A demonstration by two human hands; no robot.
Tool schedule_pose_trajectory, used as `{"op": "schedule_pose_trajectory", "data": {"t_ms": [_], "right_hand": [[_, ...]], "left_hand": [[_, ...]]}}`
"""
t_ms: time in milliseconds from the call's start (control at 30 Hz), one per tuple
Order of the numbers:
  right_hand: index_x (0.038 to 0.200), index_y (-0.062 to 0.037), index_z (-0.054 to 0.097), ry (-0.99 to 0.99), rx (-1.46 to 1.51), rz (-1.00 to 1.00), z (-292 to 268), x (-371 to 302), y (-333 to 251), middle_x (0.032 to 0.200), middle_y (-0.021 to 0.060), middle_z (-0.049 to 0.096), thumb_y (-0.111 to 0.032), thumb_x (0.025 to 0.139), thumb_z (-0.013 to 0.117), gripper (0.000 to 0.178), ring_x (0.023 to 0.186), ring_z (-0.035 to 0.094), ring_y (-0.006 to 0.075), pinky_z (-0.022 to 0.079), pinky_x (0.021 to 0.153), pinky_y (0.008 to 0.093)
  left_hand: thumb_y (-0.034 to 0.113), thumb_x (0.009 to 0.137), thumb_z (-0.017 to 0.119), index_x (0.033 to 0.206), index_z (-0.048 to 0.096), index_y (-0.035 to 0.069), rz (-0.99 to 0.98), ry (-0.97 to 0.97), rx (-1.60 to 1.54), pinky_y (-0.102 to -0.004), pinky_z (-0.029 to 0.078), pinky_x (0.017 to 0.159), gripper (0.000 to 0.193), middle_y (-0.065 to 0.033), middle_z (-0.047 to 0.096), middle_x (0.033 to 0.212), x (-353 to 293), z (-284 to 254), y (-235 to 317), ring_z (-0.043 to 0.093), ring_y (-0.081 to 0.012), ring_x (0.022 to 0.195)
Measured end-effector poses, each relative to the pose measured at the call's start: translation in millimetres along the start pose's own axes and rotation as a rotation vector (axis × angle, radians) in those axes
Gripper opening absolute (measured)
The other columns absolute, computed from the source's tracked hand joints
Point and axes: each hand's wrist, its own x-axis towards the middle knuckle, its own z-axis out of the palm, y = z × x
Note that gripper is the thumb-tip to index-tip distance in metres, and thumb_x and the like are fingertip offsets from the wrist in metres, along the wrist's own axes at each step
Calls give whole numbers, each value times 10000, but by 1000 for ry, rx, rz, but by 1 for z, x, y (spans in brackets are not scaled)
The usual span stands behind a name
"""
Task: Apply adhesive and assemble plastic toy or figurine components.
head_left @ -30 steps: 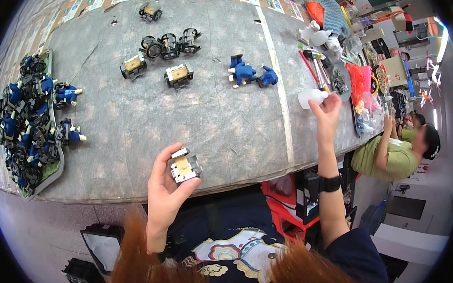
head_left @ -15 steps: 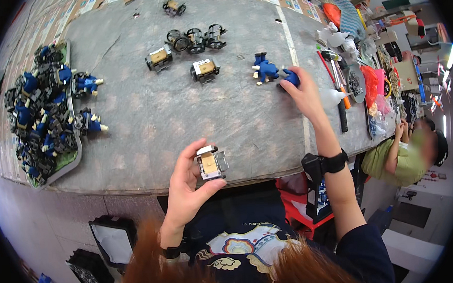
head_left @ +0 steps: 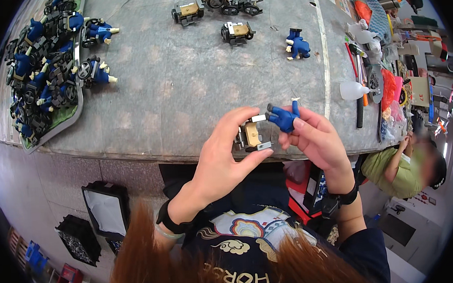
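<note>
My left hand (head_left: 221,155) grips a small toy wheelchair (head_left: 253,134) by its sides, its tan seat facing up between thumb and fingers. Right beside it, my right hand (head_left: 322,142) pinches a toy figure (head_left: 284,120) in blue clothes, its legs pointing toward the wheelchair. Both are held over the table's front edge. Farther back on the grey table (head_left: 172,108) lies a second blue figure (head_left: 298,44). Beyond my hands stand an unoccupied toy wheelchair (head_left: 237,33) with a tan seat, another wheelchair (head_left: 188,11) and a cluster of black-wheeled ones (head_left: 228,3).
At the left, a tray (head_left: 78,110) is heaped with blue figures and black wheelchairs; two figures (head_left: 98,71) lie against its rim. To the right are a white squeeze bottle (head_left: 353,89), hand tools and bags. A person in green (head_left: 394,165) sits beyond. Black crates (head_left: 106,208) stand on the floor.
My right hand has picked up a blue figure from the table and brought it to the wheelchair. My left hand has shifted right with the wheelchair. The view has moved too.
</note>
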Motion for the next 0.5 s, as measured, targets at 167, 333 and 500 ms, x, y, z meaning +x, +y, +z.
{"op": "schedule_pose_trajectory", "data": {"t_ms": [167,333,500], "right_hand": [[951,18,533,28,-152,26,0,-2,2,800,53,574,-141,805,559,218,657,551,99,452,602,229],[890,6,554,-17,-181,34,7,-2,4,779,42,576,-156,789,584,193,640,539,82,436,586,205],[878,3,555,0,-245,27,13,-1,5,774,35,576,-158,783,592,190,642,516,62,420,601,194]], "left_hand": [[132,650,691,1128,452,95,186,-4,213,-334,434,760,534,-119,444,1047,-1,-2,7,506,-279,920],[151,634,704,1113,478,109,146,-62,266,-329,439,727,531,-106,428,1013,-2,-3,13,508,-260,865],[175,625,712,1117,479,119,143,-104,323,-330,442,714,547,-103,419,1028,-1,-5,12,507,-271,857]]}}
